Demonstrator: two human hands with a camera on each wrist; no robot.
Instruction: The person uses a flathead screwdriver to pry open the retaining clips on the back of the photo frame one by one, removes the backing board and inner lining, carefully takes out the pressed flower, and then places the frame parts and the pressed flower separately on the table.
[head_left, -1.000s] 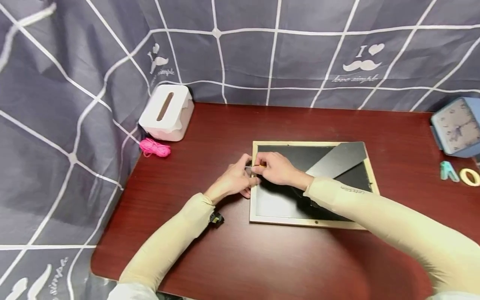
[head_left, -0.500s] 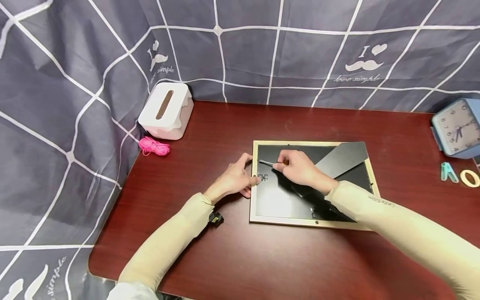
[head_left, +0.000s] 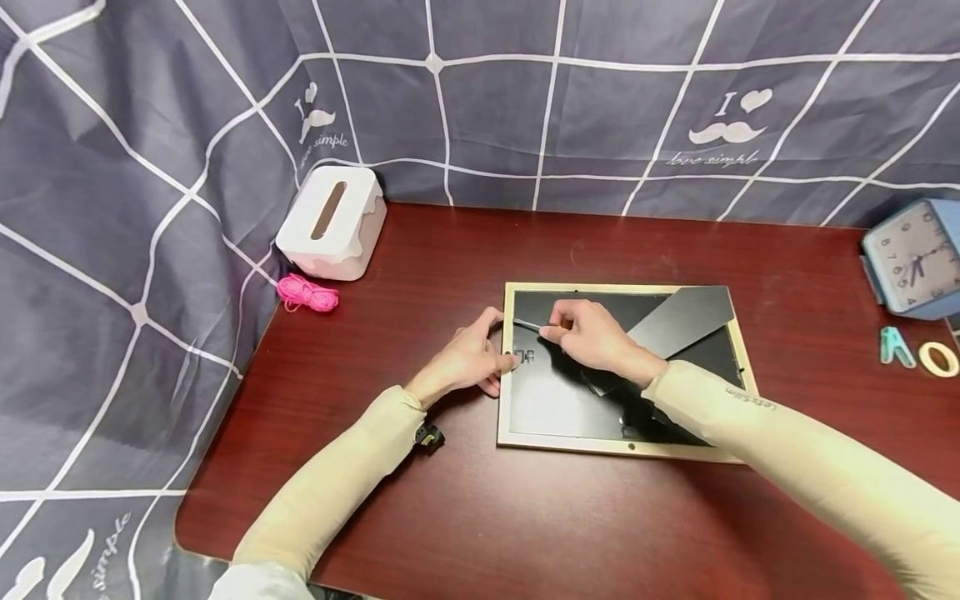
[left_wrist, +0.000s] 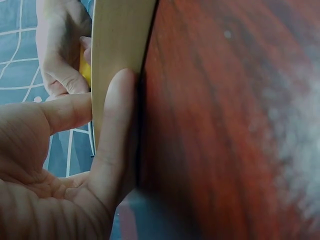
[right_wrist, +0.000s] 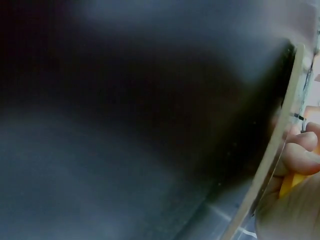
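A picture frame (head_left: 562,442) with a pale wooden border lies back side up on the table, its black backing board (head_left: 555,408) showing. My left hand (head_left: 472,357) grips its left edge; the left wrist view shows fingers (left_wrist: 117,110) laid along the wooden side. Over the board, my right hand (head_left: 592,337) pinches what looks like a small screwdriver (head_left: 528,325), its thin metal shaft reaching the inner left border. The yellow handle (right_wrist: 291,184) shows between the fingers in the right wrist view. A grey easel leg (head_left: 678,325) slants across the board, partly behind the right hand.
At the back left stands a white tissue box (head_left: 333,221), with a pink cord bundle (head_left: 307,293) in front of it. A blue clock (head_left: 915,258), a teal letter A (head_left: 896,346) and a yellow ring (head_left: 939,358) are at the right. A grey curtain borders the table.
My right hand has drawn back rightward from the frame's left edge, uncovering the screwdriver shaft, then shifted slightly left again. The left hand stays at the edge.
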